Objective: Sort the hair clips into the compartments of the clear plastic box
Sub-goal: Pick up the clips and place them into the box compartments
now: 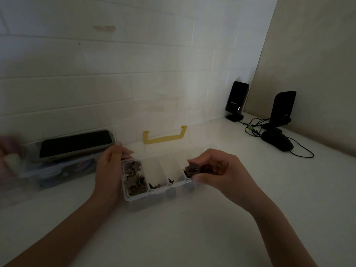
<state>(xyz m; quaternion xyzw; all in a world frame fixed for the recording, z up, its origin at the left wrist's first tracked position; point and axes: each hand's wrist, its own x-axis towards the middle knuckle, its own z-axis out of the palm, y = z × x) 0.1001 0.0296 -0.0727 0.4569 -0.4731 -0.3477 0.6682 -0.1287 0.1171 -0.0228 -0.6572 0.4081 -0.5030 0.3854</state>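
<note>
Clear plastic compartment box [133, 204] at centre, with yellow plastic handle [164, 138] behind. Grey-beige flower-shaped hair clips [133, 179] in its leftmost compartment; dark brown clips [192, 168] at right. Two glossy black speakers [237, 99] at right, against white brick-patterned wall [96, 74].

The right hand [217, 170] hid the rightmost compartment of the clear plastic box [154, 191]; how many brown clips [192, 168] its grip held was unclear. A blurred pinkish shape [8, 157] was cut off at the left edge.
</note>
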